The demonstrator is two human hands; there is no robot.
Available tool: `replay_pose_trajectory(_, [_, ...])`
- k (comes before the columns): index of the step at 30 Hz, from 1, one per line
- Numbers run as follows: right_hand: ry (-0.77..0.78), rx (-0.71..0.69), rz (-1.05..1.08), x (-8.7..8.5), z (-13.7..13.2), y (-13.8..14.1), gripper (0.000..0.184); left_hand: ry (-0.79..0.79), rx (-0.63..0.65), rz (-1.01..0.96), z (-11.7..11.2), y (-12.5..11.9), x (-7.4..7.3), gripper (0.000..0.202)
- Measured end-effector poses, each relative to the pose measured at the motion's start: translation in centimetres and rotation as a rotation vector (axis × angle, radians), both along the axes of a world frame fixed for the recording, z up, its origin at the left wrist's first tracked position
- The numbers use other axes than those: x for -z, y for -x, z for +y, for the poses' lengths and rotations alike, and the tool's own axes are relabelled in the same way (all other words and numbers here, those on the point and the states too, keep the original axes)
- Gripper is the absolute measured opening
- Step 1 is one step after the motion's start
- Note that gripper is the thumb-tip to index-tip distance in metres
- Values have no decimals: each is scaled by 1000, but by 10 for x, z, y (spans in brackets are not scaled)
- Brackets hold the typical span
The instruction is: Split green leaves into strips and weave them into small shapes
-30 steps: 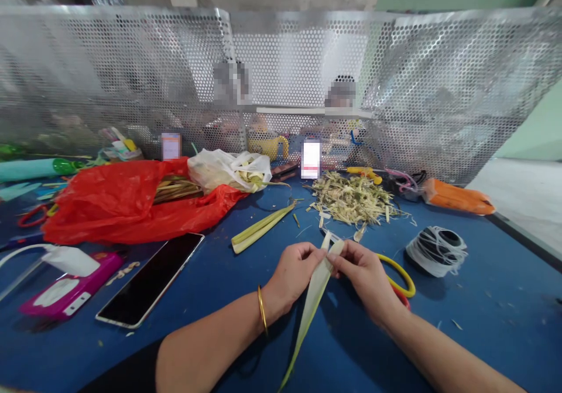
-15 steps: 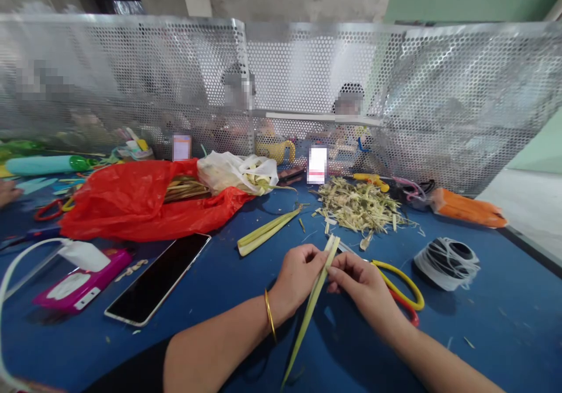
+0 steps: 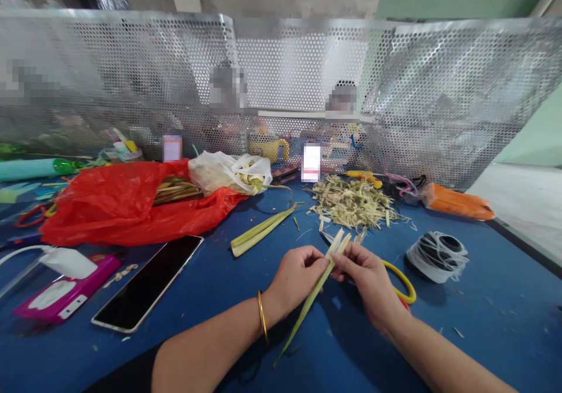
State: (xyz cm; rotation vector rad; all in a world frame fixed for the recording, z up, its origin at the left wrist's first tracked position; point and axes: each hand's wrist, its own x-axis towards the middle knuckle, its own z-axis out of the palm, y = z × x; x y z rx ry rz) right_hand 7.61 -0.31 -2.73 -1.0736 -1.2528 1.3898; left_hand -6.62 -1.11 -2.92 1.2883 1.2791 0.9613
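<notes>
A long pale green leaf strip is pinched between both of my hands near its wide upper end, its thin tip trailing down toward me. My left hand closes on it from the left, a gold bangle at the wrist. From the other side the thumb and fingers of my right hand grip the same end, where two pale layers show. Partly hidden behind my right hand lie scissors with yellow and red handles. Another folded leaf piece rests on the blue table beyond my left hand.
Beyond my hands is a heap of leaf scraps. A spool of white string and an orange packet sit at right. To the left are a phone, purple power strip and red plastic bag. A perforated metal screen stands behind.
The upper end of the leaf strip shows its two layers spread further apart. My right hand has shifted slightly up the strip. The whole view has moved a little to the right.
</notes>
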Motion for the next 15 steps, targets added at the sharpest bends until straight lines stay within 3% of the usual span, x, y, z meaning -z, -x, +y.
replay_pose_trajectory(5, [-102,35,-65,-1,1,-2,30,200,10,-203,-2,-2,-4,19])
replay_pose_trajectory(11, [-410,15,-268,1,-6,-6,18,274,-89,-246,1,1,-8,15])
replay_pose_trajectory(15, [-324,-42,-221,2,-5,-2,15,166,-89,-162,1,0,-8,18])
